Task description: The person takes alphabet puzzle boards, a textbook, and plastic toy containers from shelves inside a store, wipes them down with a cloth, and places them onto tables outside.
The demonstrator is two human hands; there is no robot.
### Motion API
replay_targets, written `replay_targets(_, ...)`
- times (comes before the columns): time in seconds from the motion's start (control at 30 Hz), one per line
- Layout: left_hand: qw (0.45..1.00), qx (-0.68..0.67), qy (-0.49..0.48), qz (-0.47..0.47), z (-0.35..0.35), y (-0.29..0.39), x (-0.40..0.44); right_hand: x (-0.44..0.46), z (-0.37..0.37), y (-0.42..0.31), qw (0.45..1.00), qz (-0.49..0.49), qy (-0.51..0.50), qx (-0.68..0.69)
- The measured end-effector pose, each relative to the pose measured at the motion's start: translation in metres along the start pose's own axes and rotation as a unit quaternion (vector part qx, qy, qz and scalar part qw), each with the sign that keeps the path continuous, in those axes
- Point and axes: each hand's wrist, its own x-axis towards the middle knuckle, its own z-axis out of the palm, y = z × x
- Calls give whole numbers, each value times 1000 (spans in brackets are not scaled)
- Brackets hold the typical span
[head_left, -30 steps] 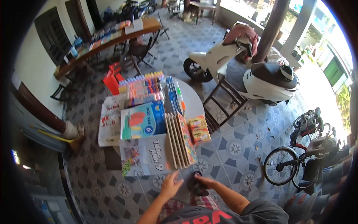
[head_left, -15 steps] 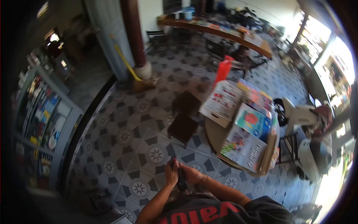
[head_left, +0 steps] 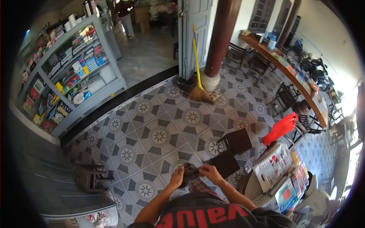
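A small, dark, soft-looking pouch-like thing [head_left: 190,173] is between my two hands, in front of my dark shirt with red letters. My left hand [head_left: 177,178] is closed along its left side. The fingertips of my right hand [head_left: 211,173] pinch its right edge. Its exact kind is too dark to make out. Beyond my right hand stand two dark brown stools [head_left: 225,164], side by side on the patterned tile floor.
Right of me, a round table [head_left: 251,187] bears printed cartons and a red bag [head_left: 280,128]. A glass display cabinet [head_left: 104,62] stands left. A yellow-handled broom [head_left: 198,72] leans by the dark red column [head_left: 224,38]. A person [head_left: 124,17] stands in the far room.
My view has turned left, so the table and stools sit farther right and the cabinet shows more fully. My hands, close together before, are now farther apart with the dark thing showing between them.
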Motion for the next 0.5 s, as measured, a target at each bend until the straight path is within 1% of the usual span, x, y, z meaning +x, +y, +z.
replay_targets(0.07,997,55,44,16,-13,7,41,51,-8,-25,993,-74,14,-96)
replay_targets(0.1,997,59,51,3,-24,19,59,72,-6,-52,979,-91,27,-180)
replay_targets(0.13,997,52,61,-3,-34,39,72,93,-3,-80,979,-86,16,-186)
replay_targets(0.17,997,57,36,-30,-53,68,98,135,0,-117,971,-110,30,-212)
replay_targets(0.2,997,68,0,-49,-66,82,113,159,4,-135,961,-141,55,-230)
replay_targets(0.23,997,63,9,-53,-78,83,134,193,0,-135,953,-178,54,-239)
replay_targets(0.27,993,84,-32,-72,-92,83,154,220,1,-143,954,-176,45,-241)
replay_targets(0.3,988,104,-74,-89,-106,84,177,248,4,-157,959,-201,41,-194)
replay_targets(0.33,988,103,-71,-92,-118,85,201,277,8,-170,962,-227,39,-145)
replay_targets(0.37,994,94,-25,-44,-129,85,225,300,8,-183,965,-189,30,-178)
replay_targets(0.4,996,86,15,1,-140,85,244,325,13,-189,967,-181,34,-174)
replay_targets(0.43,998,31,20,59,-154,86,270,353,18,-198,969,-198,31,-142)
replay_targets(0.47,998,28,15,59,-171,81,299,379,22,-211,969,-218,28,-115)
replay_targets(0.5,998,-39,23,42,-185,75,329,400,26,-224,972,-195,43,-121)
